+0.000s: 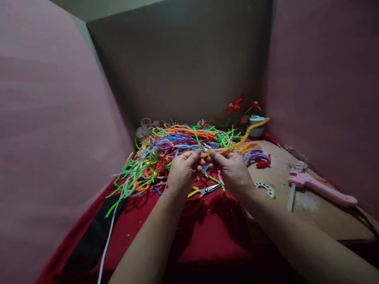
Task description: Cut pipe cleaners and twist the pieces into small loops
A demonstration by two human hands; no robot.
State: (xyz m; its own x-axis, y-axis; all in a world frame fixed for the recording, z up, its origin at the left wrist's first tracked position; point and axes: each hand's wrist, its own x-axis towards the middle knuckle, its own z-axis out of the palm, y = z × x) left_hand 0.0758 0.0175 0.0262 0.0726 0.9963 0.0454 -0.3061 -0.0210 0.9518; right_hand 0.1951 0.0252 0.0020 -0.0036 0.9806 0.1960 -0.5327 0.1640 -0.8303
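Head view: both hands meet over the middle of a work surface draped in a rumpled red cloth [207,236]. The left hand [182,171] and the right hand [232,169] each pinch, fingertips closed, the near end of a fuzzy orange-yellow pipe cleaner [237,144], a thin bendy stem that runs from the fingers up and to the far right, ending in a slight curve. Just behind the hands lies a loose, tangled heap of pipe cleaners [171,150] in green, blue, orange, red and purple, spread across the far left half of the cloth. Under the hands, on the cloth, sit small scissors [207,190] with yellow handles and slim metal blades. To the right the cloth gives way to a bare wooden board [310,205], dusty and scuffed; on it rests a pink glue gun [319,187], a curved pale green piece [266,188], and small coils of orange and purple stems [254,153]. Far right, red and orange handmade flowers [239,106] stand beside what seems to be a small pale tub [256,124], dim in the corner.
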